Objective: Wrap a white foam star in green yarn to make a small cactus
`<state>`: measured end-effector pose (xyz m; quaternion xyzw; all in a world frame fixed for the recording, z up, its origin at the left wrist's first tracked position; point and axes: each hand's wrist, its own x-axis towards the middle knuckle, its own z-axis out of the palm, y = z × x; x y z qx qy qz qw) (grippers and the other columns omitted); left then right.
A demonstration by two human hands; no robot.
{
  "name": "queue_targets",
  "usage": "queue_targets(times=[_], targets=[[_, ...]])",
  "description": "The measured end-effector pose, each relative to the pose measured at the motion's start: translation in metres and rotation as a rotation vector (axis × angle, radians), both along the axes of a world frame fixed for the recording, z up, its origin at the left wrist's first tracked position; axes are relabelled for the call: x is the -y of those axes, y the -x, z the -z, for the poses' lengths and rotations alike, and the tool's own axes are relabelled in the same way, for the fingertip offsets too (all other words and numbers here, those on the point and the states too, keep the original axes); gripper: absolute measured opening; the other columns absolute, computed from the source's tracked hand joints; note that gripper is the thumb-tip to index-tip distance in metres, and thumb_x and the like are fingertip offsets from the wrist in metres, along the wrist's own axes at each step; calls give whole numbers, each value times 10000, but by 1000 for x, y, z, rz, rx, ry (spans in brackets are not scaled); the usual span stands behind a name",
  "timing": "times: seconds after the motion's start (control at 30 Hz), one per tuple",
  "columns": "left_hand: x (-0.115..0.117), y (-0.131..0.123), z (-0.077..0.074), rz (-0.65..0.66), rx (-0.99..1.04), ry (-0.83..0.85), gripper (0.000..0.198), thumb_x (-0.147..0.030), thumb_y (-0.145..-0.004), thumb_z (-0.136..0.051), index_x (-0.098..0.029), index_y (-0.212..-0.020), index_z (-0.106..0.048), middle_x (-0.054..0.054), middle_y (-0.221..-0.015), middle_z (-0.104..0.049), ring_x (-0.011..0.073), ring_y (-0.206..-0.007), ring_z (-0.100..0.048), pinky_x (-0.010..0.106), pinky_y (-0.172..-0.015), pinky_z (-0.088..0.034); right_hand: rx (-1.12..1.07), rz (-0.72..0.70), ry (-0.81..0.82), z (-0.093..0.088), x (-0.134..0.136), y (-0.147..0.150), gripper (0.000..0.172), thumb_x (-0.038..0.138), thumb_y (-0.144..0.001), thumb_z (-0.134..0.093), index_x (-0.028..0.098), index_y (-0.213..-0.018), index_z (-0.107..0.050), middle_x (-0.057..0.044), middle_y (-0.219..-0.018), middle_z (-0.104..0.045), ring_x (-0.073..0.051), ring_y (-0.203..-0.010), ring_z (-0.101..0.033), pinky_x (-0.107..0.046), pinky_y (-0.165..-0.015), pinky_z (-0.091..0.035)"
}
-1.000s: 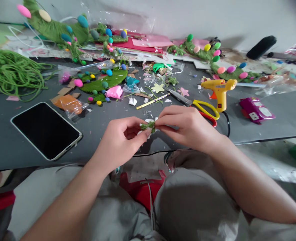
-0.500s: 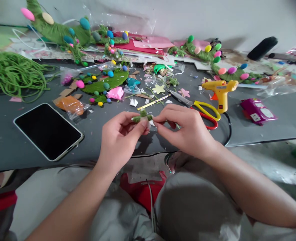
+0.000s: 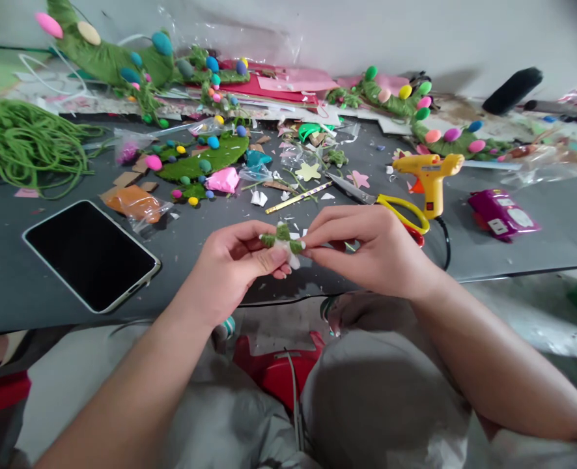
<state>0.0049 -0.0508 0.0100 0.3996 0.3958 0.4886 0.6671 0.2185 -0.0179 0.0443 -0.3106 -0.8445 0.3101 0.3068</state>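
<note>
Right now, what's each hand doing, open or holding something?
Left hand: closed, pinching the small green piece.
Right hand: closed, pinching the other end of it.

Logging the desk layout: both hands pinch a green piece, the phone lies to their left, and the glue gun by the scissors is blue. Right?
No. In the head view the glue gun is yellow, not blue; left hand and right hand do pinch the green piece, phone to their left.
</note>
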Motion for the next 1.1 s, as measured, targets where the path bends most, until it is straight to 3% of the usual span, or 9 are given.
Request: queue_targets(times=[0.13,0.23,0.4,0.6,0.73,0.93,1.1], targets=[[2,7,-5,107,-244,-8,129,-243,-756,-865,-192,-821,-765,43,-690,-749,166,-607,-697,248,-575,-575,101,-171,-36,-2,-6,-6,184,136,-929,-611,222,-906,-772,-36,-923,-726,-139,-782,-655,-274,-727,-510],[4,7,-6,149,-461,-75,129,-296,-795,-831,-202,-861,-771,56,-688,-754,193,-618,-703,259,-548,-552,231,-202,-124,1,-6,-4,231,108,-939,-563,192,-850,-760,-62,-891,-711,-158,-796,-639,-290,-730,-491],[8,0,-2,73,-687,-194,71,-275,-827,-775,-223,-876,-780,32,-715,-758,185,-640,-690,252,-554,-511,351,11,-105,5,-3,3,197,54,-839,-599,161,-788,-756,-44,-791,-669,-145,-715,-593,-276,-661,-431],[10,-8,4,-108,-881,-348,52,-267,-838,-744,-233,-878,-744,0,-742,-745,160,-642,-671,254,-614,-501,227,215,54,12,1,14,117,87,-774,-633,151,-762,-731,2,-704,-662,-106,-630,-531,-254,-624,-395],[11,-13,4,-248,-812,-310,102,-296,-837,-757,-213,-860,-703,4,-764,-733,151,-660,-666,249,-634,-518,86,252,53,16,3,18,72,119,-805,-649,151,-762,-699,12,-694,-639,-103,-637,-533,-245,-632,-412],[8,-19,1,-362,-462,-158,149,-284,-803,-813,-202,-849,-698,8,-765,-737,159,-709,-710,238,-634,-553,-48,189,-182,19,4,22,122,67,-855,-619,163,-788,-651,-2,-756,-592,-111,-704,-523,-245,-658,-422],[4,-19,8,-400,-127,-131,171,-250,-767,-859,-182,-865,-736,-2,-740,-736,137,-670,-714,244,-681,-599,-108,152,-230,20,5,22,136,78,-898,-613,163,-812,-676,-18,-796,-625,-114,-726,-545,-253,-666,-446]])
